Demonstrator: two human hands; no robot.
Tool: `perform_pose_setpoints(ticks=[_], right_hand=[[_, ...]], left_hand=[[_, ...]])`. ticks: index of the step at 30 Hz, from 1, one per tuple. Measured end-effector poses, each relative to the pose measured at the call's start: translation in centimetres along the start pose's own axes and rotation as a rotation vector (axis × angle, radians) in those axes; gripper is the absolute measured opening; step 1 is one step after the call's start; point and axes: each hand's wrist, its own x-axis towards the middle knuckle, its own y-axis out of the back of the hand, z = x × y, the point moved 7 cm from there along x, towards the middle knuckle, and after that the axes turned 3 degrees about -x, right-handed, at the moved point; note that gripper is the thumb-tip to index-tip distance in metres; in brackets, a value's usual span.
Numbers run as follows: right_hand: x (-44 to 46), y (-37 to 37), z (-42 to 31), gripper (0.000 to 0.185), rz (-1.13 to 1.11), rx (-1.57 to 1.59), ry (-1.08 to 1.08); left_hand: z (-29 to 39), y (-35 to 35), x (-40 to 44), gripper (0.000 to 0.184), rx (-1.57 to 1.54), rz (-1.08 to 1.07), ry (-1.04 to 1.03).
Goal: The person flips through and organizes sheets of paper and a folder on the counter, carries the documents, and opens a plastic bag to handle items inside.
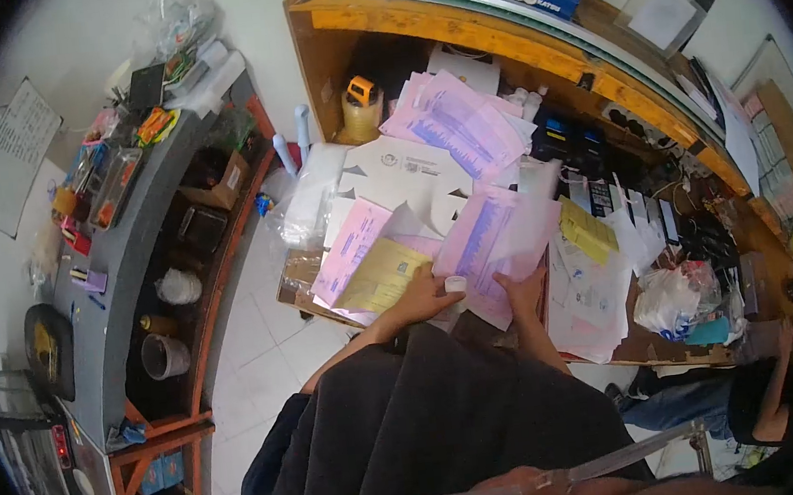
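Observation:
My left hand [418,297] is closed around a small white round object [455,284], perhaps a cap or a little container; its exact kind does not show. A yellow printed form [380,276] lies just beyond that hand, partly over a pink sheet [351,248]. My right hand [522,294] grips the near end of some pink-and-purple printed sheets [496,238], thumb on top and fingers along the right edge. Behind them lie a white folder [399,176] with a printed emblem and another fanned pile of pink sheets [457,127].
At right are another yellow slip [589,231], white papers [588,301] and a plastic bag [674,300]. A wooden shelf [490,33] overhangs the desk. A cluttered grey counter [129,245] stands left. Another person's arm [775,392] shows at lower right.

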Motion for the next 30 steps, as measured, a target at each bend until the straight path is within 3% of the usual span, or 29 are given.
perform_pose_setpoints(ticks=[1,2,3,4,5,7,13,15,16,18,19,22,24,25,27,30], right_hand=[[0.5,-0.5,1.3,0.092,-0.011,-0.002,-0.004],[1.1,-1.5,2.4,0.097,-0.140,-0.022,0.025],[1.3,-2.3,3.1,0.101,-0.268,-0.043,0.052],[1.6,-2.0,3.2,0.101,-0.274,-0.049,0.048],[2.0,-1.7,2.5,0.103,-0.284,-0.017,0.144],[2.1,-0.8,0.8,0.105,-0.293,0.007,0.244],[-0.9,4.8,-4.2,0.100,0.113,0.127,0.297],[-0.2,4.1,-5.1,0.099,-0.004,-0.315,0.242],[-0.2,4.7,-6.7,0.099,0.005,-0.312,0.238],[-0.4,4.2,-7.6,0.089,-0.248,-0.587,-0.010],[-0.1,3.8,-7.1,0.089,-0.249,-0.582,-0.008],[2.4,2.8,-4.0,0.073,-0.146,-0.567,0.127],[4.4,2.7,-3.2,0.054,-0.100,-0.292,0.312],[5.3,3.2,-3.3,0.054,-0.129,-0.300,0.328],[5.7,4.8,-7.4,0.044,-0.175,-0.214,0.533],[4.8,6.1,-15.6,0.038,-0.162,-0.399,0.515]], left_hand=[[0.7,1.1,-0.6,0.043,0.363,0.175,-0.116],[-0.6,1.3,-0.5,0.043,0.361,0.172,-0.108],[-2.8,1.0,0.0,0.041,0.162,0.071,-0.098],[-3.7,1.0,0.1,0.039,-0.040,-0.028,-0.089],[-4.5,1.6,0.1,0.039,-0.046,-0.027,-0.085],[-4.7,2.3,-0.2,0.039,-0.510,-0.156,-0.007],[-6.1,3.6,-0.2,0.046,-0.663,-0.195,0.048],[-6.1,3.4,-0.3,0.045,-0.752,-0.212,0.069],[-5.8,3.6,-0.6,0.046,-0.878,-0.189,0.093],[-6.3,3.8,-0.7,0.048,-0.998,-0.164,0.118],[-7.5,3.7,-0.5,0.048,-1.091,-0.137,0.157],[-9.9,3.5,-0.3,0.047,-1.143,-0.079,0.219],[-9.8,3.3,-0.3,0.047,-1.121,-0.034,0.240],[-8.9,3.4,-0.5,0.048,-1.066,0.030,0.283],[-8.6,4.0,-0.5,0.049,-1.023,0.119,0.337],[-9.6,5.2,-0.5,0.045,-1.227,0.186,0.341]])
